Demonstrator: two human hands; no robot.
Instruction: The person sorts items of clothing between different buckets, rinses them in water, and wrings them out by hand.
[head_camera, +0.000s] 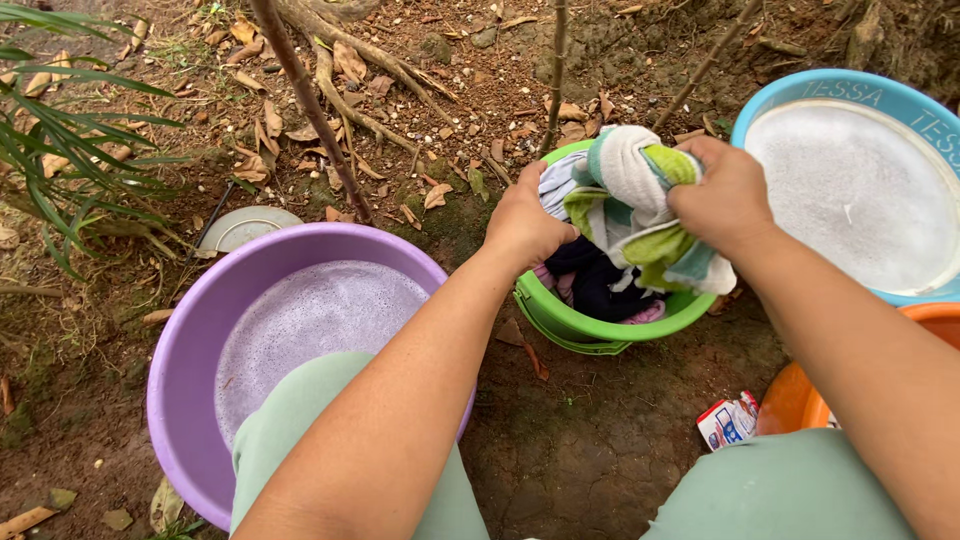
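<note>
Over the green bucket (585, 325), both hands, left (522, 222) and right (728, 200), grip a bunched striped towel (628, 200) lying crosswise, left to right.

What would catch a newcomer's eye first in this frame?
Centre frame, the left hand and right hand grip a bunched green-and-white striped cloth over a green bucket of dark laundry. At lower left sits a purple basin of sudsy water; at the right edge, a blue basin filled with white foam. All of it rests on bare soil strewn with dry leaves and roots.
</note>
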